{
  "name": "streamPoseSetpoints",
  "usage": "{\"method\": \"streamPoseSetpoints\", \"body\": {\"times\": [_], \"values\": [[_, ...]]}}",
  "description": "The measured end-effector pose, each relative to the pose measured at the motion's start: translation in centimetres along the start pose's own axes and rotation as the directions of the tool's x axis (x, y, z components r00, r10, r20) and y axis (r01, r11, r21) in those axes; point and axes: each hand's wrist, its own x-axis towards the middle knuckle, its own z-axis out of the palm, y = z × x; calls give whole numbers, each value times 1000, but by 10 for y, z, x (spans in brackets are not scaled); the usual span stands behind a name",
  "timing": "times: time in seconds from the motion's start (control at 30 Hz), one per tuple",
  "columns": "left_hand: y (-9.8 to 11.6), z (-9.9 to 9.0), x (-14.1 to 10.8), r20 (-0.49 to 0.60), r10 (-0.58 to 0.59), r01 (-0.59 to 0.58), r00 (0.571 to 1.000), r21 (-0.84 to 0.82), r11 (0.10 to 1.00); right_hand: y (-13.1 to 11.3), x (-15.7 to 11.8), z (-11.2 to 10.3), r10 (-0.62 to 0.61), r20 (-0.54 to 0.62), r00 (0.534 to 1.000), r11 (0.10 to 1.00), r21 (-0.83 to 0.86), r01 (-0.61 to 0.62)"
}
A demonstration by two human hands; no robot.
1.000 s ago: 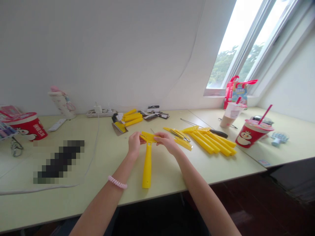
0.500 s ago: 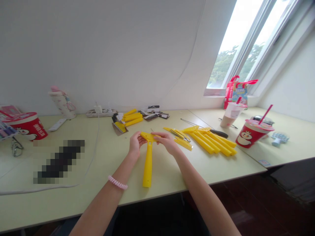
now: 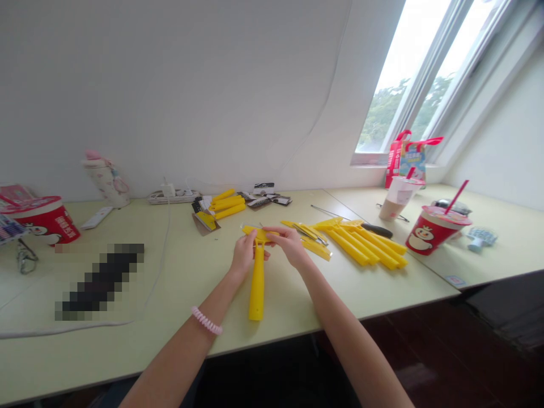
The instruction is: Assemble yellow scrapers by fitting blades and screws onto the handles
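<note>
A yellow plastic scraper (image 3: 256, 289) points its handle toward me over the table, its wide head away from me. My left hand (image 3: 243, 253) is closed around the neck and left part of the head, thumb on top. My right hand (image 3: 287, 243) pinches the head's right end between thumb and fingers. Just right of that hand lie loose yellow head pieces and thin metal blades (image 3: 312, 233). Several more yellow scraper handles (image 3: 361, 243) rest side by side farther right. A screwdriver (image 3: 378, 230) with a black handle lies behind them.
At the back, yellow scrapers (image 3: 227, 205) lie near dark card pieces (image 3: 270, 198). A power strip (image 3: 178, 196) and white bottle (image 3: 105, 180) stand left. Red cups (image 3: 433, 232) and a milky drink (image 3: 396, 199) stand right. A white cable (image 3: 164, 255) crosses the left side.
My left hand has shifted right and inward, from the head's left end to its neck, with the thumb now on top. My right hand keeps its pinch.
</note>
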Motion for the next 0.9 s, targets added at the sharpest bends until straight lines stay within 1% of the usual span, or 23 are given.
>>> {"method": "streamPoseSetpoints", "body": {"times": [0.07, 0.17, 0.27, 0.4, 0.73, 0.9], "values": [[-2, -1, 1, -17, 12, -13, 1000, -19, 1000, -3, -2, 1, -5, -8, 1000, 1000, -29, 5], [-4, -1, 2, 4, 17, -16, 1000, -40, 999, -5, -3, 1, -5, -2, 1000, 999, -36, 5], [-4, 0, 2, 21, 26, -26, 999, -30, 999, -6, -2, 1, -9, 18, 1000, 999, -41, 10], [-4, 0, 2, 10, 39, -39, 999, -14, 999, -6, -2, 0, -17, 28, 999, 998, -59, 19], [-3, 2, -1, 40, 11, -11, 999, 5, 1000, -3, 0, -3, -32, 31, 999, 993, -116, 35], [-3, 4, -3, 30, 8, -8, 1000, 2, 1000, -4, -1, -2, -49, 18, 999, 987, -151, 51]]}}
